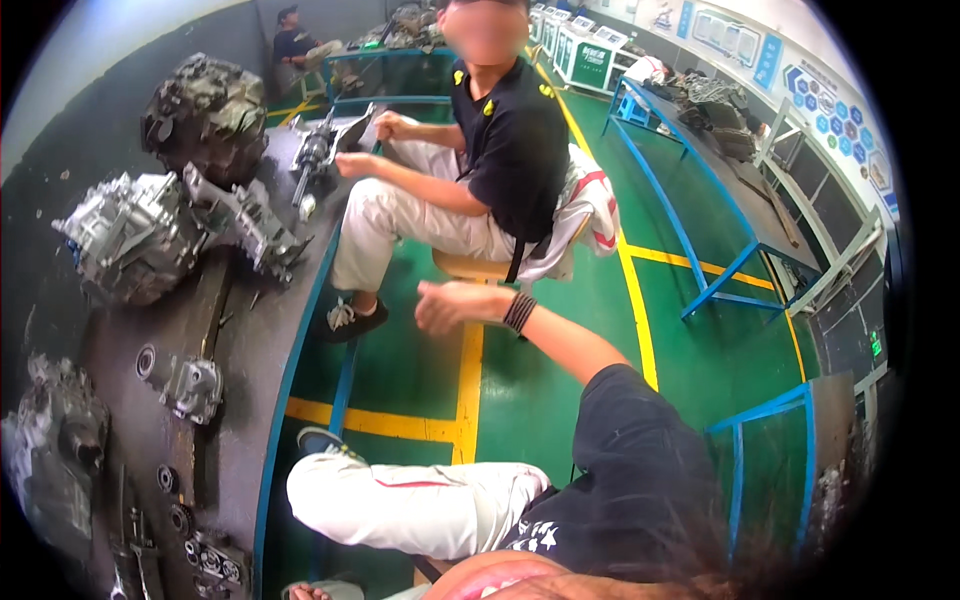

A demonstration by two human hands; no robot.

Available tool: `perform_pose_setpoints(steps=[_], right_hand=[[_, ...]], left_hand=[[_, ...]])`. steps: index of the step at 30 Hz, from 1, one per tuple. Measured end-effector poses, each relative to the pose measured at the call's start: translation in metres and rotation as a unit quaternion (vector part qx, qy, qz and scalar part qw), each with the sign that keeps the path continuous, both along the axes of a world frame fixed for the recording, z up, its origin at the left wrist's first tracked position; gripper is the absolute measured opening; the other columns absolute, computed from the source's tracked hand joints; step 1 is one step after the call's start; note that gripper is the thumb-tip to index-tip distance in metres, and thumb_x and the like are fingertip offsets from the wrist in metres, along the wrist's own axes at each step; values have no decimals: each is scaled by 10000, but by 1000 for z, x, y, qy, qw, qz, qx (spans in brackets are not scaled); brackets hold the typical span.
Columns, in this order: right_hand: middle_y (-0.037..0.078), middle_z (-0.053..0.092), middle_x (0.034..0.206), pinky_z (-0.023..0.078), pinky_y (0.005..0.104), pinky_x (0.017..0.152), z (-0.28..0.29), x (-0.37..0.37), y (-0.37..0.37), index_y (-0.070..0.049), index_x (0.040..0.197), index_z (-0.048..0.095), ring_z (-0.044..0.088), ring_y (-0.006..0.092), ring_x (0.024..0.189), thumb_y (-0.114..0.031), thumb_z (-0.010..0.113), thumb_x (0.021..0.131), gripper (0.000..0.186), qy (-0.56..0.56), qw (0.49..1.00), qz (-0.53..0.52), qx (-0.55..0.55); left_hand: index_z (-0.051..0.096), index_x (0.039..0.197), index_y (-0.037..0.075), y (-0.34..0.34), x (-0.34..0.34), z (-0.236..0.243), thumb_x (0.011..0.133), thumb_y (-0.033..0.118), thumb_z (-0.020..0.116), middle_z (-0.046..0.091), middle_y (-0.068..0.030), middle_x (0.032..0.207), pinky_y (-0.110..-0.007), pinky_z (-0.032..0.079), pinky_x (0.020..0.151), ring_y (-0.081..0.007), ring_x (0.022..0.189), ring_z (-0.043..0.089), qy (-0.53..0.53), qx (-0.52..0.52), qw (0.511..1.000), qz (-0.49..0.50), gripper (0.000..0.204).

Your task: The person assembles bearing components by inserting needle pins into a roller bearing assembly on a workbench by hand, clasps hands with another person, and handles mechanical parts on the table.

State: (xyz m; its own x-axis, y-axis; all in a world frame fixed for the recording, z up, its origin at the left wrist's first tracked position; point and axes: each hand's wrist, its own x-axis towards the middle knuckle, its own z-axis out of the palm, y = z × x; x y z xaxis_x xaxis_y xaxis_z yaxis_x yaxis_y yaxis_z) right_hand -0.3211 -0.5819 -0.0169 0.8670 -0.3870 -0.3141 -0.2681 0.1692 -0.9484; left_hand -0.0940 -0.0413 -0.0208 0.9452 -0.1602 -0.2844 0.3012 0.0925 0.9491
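The right hand (458,306) is up before a seated co-worker (512,150), the left hand (309,592) low (spread or closed, I can't tell).

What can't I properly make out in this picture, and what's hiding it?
In the head view:
Braceleted hand: motion blur smears its fingers, leaving the grip unclear.
Hand at the lower edge: mostly cut off there, its grip unclear.
Long metal part, lower left: its near end is cut off by the lower edge.
Far seated person: too small to read the hands.
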Motion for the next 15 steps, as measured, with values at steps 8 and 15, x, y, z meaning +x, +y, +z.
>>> perform_pose_setpoints(steps=[8,15], right_hand=[[145,199,1629,35,757,1107,75,44,26,-121,1535,323,71,421,1505,-820,319,858,973,-514,790,-64,328],[156,280,1600,155,677,1146,54,82,56,-90,1505,377,224,394,1478,-781,335,887,929,-424,830,-79,353]], left_hand=[[539,1111,16,-12,-15,31,999,116,573,548,-47,956,-247,411,762,-111,821,486,1,-160,985,-67,154],[574,1166,35,38,2,-21,985,99,601,578,-55,999,-258,445,728,-131,867,543,-40,-154,983,-95,193]])
